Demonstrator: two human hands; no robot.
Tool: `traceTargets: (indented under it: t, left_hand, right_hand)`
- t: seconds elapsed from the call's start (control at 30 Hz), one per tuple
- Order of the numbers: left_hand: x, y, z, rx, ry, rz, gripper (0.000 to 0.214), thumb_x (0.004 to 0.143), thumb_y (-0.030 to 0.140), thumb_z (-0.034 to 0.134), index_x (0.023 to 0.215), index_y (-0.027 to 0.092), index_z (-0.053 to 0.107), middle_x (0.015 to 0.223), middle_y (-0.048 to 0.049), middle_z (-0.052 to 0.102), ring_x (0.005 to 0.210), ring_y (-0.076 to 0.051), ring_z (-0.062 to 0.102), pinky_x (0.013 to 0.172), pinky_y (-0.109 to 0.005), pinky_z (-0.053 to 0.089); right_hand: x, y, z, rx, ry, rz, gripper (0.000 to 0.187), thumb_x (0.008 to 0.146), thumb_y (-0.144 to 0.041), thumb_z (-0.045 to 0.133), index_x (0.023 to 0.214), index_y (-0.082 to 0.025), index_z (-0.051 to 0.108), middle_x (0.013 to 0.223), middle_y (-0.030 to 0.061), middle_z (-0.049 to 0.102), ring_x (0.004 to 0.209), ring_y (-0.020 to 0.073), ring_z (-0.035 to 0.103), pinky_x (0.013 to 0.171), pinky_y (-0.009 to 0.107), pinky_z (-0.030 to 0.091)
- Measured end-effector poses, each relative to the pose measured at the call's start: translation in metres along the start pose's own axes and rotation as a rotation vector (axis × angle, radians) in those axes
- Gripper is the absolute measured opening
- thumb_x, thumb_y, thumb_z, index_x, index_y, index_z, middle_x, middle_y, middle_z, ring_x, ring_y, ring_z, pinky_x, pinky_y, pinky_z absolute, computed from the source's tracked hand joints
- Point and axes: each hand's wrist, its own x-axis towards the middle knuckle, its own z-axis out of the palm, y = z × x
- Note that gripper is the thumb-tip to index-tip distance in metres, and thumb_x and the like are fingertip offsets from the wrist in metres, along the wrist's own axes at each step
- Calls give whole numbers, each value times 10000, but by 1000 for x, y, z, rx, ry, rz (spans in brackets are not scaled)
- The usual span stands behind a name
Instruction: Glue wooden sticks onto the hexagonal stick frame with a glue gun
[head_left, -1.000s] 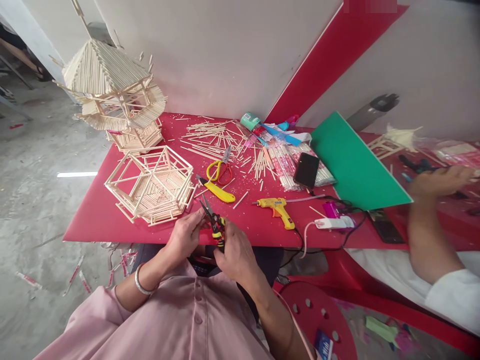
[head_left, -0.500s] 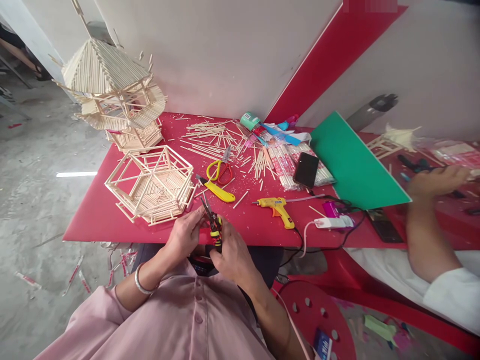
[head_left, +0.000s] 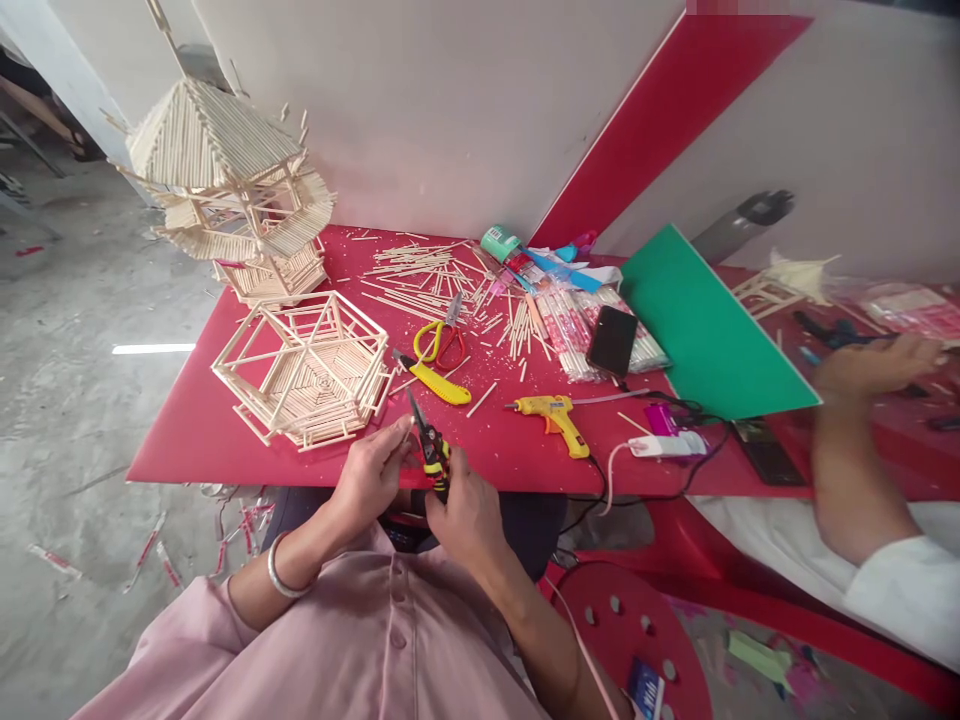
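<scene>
My right hand (head_left: 469, 510) is wrapped round the black, yellow and red handles of a pair of pliers (head_left: 433, 455), whose dark jaws point up and away from me. Close by on the left, my left hand (head_left: 373, 472) is closed in a pinch beside the jaws; whatever lies between its fingertips is too small to make out. Beyond that hand stands an open eight-sided frame of thin wooden sticks (head_left: 300, 385) with a slatted floor. A yellow utility knife (head_left: 441, 383) and red-and-yellow-handled scissors (head_left: 439, 345) lie just past the pliers.
A stick pagoda (head_left: 217, 150) rises at the back left of the red table (head_left: 187, 440). Loose sticks (head_left: 420, 265), a yellow glue gun (head_left: 555, 418), a phone (head_left: 612, 340) and cables lie rightward. A green board (head_left: 727, 340) leans before a co-worker's arm (head_left: 855, 450).
The pliers have swung slightly, and their jaws now look closer together. My right hand has shifted a little to the right; my left hand is nearly still.
</scene>
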Motion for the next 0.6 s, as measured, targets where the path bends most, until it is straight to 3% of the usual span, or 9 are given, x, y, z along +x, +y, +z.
traceTargets:
  t: [0.1, 0.17, 0.3, 0.47, 0.6]
  left_hand:
    - [1, 4, 0, -100, -28, -110, 192, 953, 206, 473, 1002, 144, 649, 720, -7, 672, 625, -128, 685, 611, -197, 548]
    - [1, 4, 0, -157, -36, -160, 244, 947, 212, 470, 1108, 141, 640, 770, -16, 695, 657, -137, 711, 640, -211, 573]
    - [-2, -1, 0, -251, -27, -217, 346, 941, 224, 474, 1267, 153, 563, 897, -49, 732, 691, -144, 738, 689, -250, 607]
    - [-4, -1, 0, -333, -14, -318, 149, 921, 235, 522, 1058, 179, 536, 902, -50, 736, 691, -155, 741, 666, -260, 602]
    - [-5, 4, -1, -238, 22, -281, 60, 904, 228, 559, 867, 184, 545, 755, -14, 699, 669, -149, 727, 613, -211, 543]
  right_hand:
    - [2, 0, -1, 37, -26, 40, 404, 814, -199, 542, 1214, -153, 502, 957, 107, 722, 889, 269, 700, 732, 318, 462]
    - [5, 3, -4, 91, -19, 31, 381, 836, -231, 535, 1211, -169, 505, 966, 94, 728, 902, 263, 701, 727, 308, 459]
    - [10, 13, -9, 18, 85, 39, 500, 846, -291, 548, 1317, -143, 465, 1133, 146, 695, 1012, 287, 671, 806, 350, 472]
    - [12, 26, -13, -354, 95, 71, 601, 828, -331, 623, 1378, -135, 482, 1141, 175, 662, 1070, 320, 619, 854, 403, 435]
    - [12, 40, -10, -435, 123, 22, 650, 843, -475, 651, 1384, -139, 516, 1105, 167, 662, 1040, 329, 610, 851, 435, 430]
